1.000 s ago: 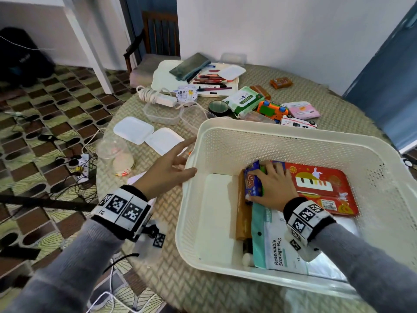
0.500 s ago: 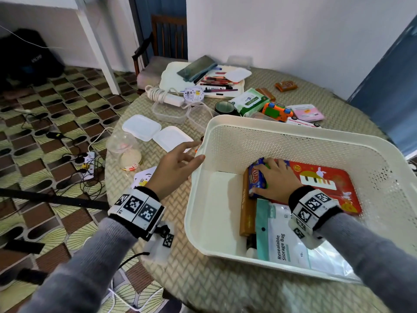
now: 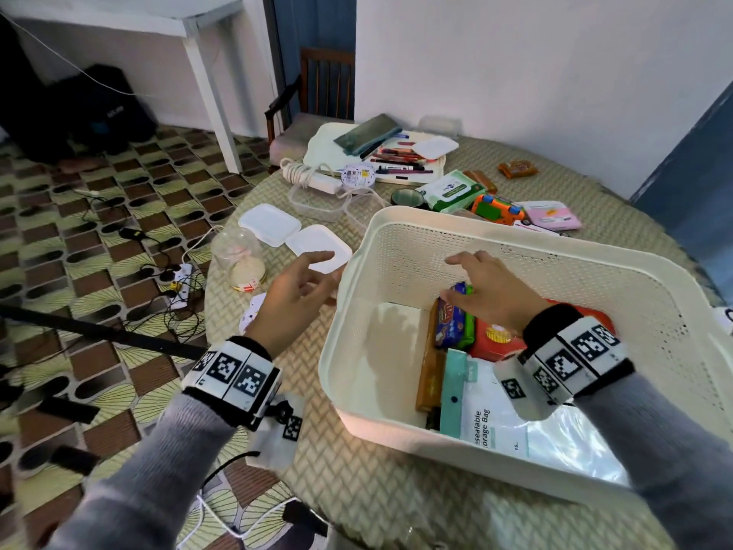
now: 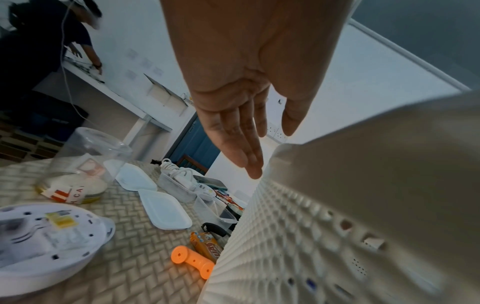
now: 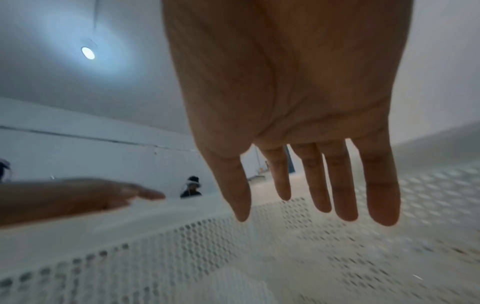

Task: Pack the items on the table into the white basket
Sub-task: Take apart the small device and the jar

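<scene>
The white basket stands on the round table. Inside it lie a blue snack pack, a green pack, a red tin, a brown bar and a resealable storage bag. My right hand hovers over the packs with straight, spread fingers and holds nothing. My left hand floats just outside the basket's left wall, flat and empty. On the table by that wall lie an orange handle and a snack pack.
Left of the basket sit two white lids, a clear jar and clear tubs. Behind it are a wipes pack, an orange toy, a pink pack, a pen tray and a power strip.
My right hand let go of the blue snack pack and lifted off it, fingers spreading. The left hand came off the basket's rim and now hovers beside it.
</scene>
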Tool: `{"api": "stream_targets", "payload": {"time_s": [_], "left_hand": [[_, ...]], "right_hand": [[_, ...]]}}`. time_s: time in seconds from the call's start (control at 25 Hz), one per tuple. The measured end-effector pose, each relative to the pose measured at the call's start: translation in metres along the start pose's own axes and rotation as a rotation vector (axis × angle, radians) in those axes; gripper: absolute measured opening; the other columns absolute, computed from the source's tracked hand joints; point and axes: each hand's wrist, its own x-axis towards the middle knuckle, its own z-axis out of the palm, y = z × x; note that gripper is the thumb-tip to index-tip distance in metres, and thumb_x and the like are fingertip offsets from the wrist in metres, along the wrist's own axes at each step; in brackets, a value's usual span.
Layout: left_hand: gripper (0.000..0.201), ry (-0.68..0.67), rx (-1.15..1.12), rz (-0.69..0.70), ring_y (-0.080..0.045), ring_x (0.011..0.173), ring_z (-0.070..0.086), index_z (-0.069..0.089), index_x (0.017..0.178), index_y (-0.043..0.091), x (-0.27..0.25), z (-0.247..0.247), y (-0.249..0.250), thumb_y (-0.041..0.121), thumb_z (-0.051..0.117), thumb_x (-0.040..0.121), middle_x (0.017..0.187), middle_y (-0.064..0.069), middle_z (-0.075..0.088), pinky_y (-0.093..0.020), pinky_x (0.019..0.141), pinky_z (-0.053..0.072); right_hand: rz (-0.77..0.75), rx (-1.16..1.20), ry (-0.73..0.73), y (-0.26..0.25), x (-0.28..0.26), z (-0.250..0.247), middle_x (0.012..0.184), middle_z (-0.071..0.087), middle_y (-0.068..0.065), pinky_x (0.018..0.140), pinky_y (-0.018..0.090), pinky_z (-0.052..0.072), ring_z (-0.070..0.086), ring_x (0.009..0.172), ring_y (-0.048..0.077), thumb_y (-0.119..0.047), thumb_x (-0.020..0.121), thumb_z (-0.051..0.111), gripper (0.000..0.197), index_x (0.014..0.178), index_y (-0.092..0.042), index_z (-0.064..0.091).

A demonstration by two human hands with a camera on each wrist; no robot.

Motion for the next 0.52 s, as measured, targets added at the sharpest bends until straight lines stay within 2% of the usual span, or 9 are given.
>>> {"api": "stream_targets", "payload": {"time_s": [0.12,0.2,0.32,0.4,0.44,0.52], "left_hand": [[0.028,0.038,0.032,-0.022,-0.003,0.064,0.065,0.052,0.121,0.021,-0.022,-0.01,-0.01,0.015,0.057,0.094,0.09,-0.006,0.067,-0.02,0.062,0.047],[0.03,0.074,0.039,-0.054,-0.011,0.071,0.067,0.051,0.124,0.021,-0.038,-0.02,-0.017,0.017,0.058,0.094,0.095,-0.009,0.069,-0.019,0.061,0.047],[0.033,0.135,0.004,-0.106,-0.015,0.074,0.066,0.05,0.127,0.019,-0.062,-0.036,-0.024,0.016,0.057,0.094,0.099,-0.012,0.068,-0.013,0.055,0.047],[0.033,0.182,0.011,-0.113,-0.015,0.073,0.068,0.05,0.126,0.023,-0.075,-0.05,-0.031,0.018,0.058,0.094,0.1,-0.01,0.069,-0.016,0.056,0.048],[0.033,0.2,0.019,-0.119,-0.014,0.074,0.069,0.051,0.125,0.024,-0.081,-0.057,-0.035,0.019,0.059,0.093,0.1,-0.01,0.07,-0.018,0.058,0.049],[0.035,0.23,0.023,-0.141,-0.014,0.076,0.069,0.051,0.127,0.022,-0.09,-0.073,-0.043,0.021,0.059,0.093,0.1,-0.009,0.07,-0.021,0.061,0.05]], "right_hand": [[-0.108,0.124,0.078,-0.034,-0.006,-0.016,0.125,0.052,0.009,0.096,0.038,0.043,0.052,0.11,0.021,-0.035,0.092,0.058,0.05,0.136,-0.018,0.043],[-0.176,0.21,0.128,-0.061,-0.011,-0.022,0.115,0.059,0.007,0.087,0.033,0.046,0.056,0.096,0.016,-0.034,0.091,0.059,0.045,0.132,-0.018,0.049],[-0.259,0.34,0.194,-0.103,-0.017,-0.025,0.098,0.063,0.003,0.07,0.021,0.044,0.056,0.077,0.007,-0.031,0.091,0.06,0.034,0.123,-0.018,0.057],[-0.315,0.425,0.219,-0.136,-0.02,-0.021,0.089,0.063,0.001,0.063,0.014,0.041,0.053,0.067,0.002,-0.028,0.09,0.061,0.028,0.117,-0.017,0.062],[-0.337,0.476,0.22,-0.153,-0.02,-0.017,0.087,0.062,0.001,0.065,0.017,0.044,0.055,0.067,0.004,-0.026,0.09,0.061,0.026,0.114,-0.017,0.063],[-0.355,0.593,0.193,-0.185,-0.019,-0.003,0.085,0.064,0.001,0.074,0.03,0.052,0.061,0.072,0.013,-0.023,0.088,0.06,0.022,0.109,-0.016,0.064]]}}
